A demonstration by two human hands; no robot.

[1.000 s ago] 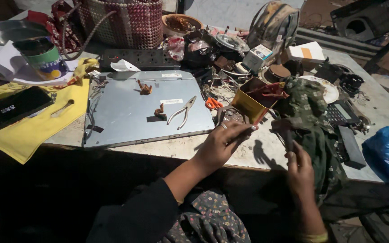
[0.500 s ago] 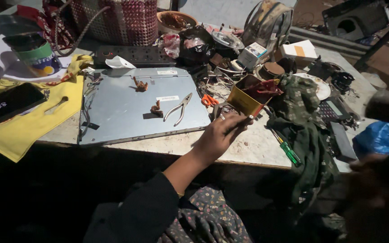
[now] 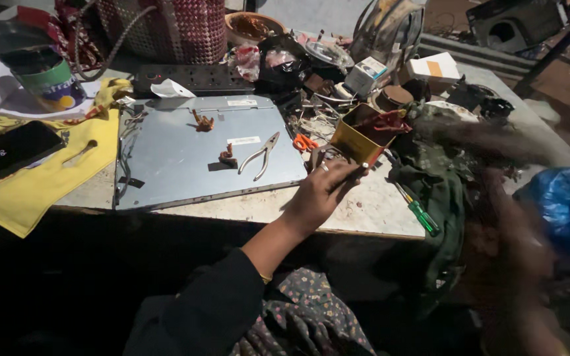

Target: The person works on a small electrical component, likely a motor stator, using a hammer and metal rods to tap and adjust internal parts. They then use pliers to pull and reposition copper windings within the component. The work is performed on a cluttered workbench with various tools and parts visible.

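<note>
While my left hand (image 3: 321, 191) rests on the worktable (image 3: 371, 211), its fingers lie loosely curled and grip nothing; the fingertips touch the base of one tilted yellow tin (image 3: 362, 135), which stands at 1 o'clock from the hand and holds red bits. My right hand (image 3: 512, 231) is one blurred shape at 3 o'clock; I cannot tell whether it is open or closed. One green-handled screwdriver (image 3: 419, 212) lies between the two hands, beside one dark green cloth (image 3: 440, 188). One grey metal panel (image 3: 199, 151) lies at 10 o'clock from the left hand, carrying one pair of pliers (image 3: 260, 153) and two small brown parts (image 3: 227, 157). One yellow cloth (image 3: 41, 178) lies at 9 o'clock, under one black device (image 3: 4, 155). One blue plastic bag (image 3: 565, 211) sits at 3 o'clock, at the far edge.
</note>
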